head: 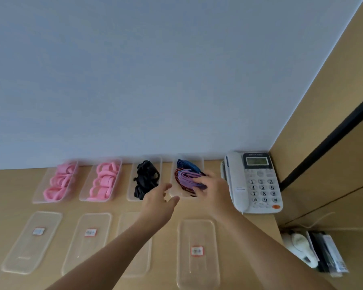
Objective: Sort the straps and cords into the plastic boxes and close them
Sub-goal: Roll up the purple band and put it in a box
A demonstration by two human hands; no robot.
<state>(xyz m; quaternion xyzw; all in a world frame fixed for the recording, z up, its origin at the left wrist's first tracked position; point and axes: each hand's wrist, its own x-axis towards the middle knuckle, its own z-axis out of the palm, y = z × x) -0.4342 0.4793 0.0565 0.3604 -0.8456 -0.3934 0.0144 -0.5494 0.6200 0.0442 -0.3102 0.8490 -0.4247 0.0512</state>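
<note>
Nearest the camera, four clear lids lie flat in a row on the wooden desk (249,231); the rightmost lid (198,252) carries a small red-edged label, and the two leftmost (labels too blurred to read) do as well. Both bare forearms reach forward over this row. The left hand (158,203) hovers with fingers loosely spread and gripping nothing, just in front of the gap between the two right-hand boxes. The right hand (213,188) sits further on, palm down, its fingers resting on a purple strap bundle (188,178) — whether they pinch it I cannot tell. That bundle lies in the rightmost box (200,164), with blue and red-black cords beside it. Along the wall, the next box holds black straps (146,178), and the two left boxes hold pink straps (60,181). A white telephone (255,182) stands just right of the boxes.
</note>
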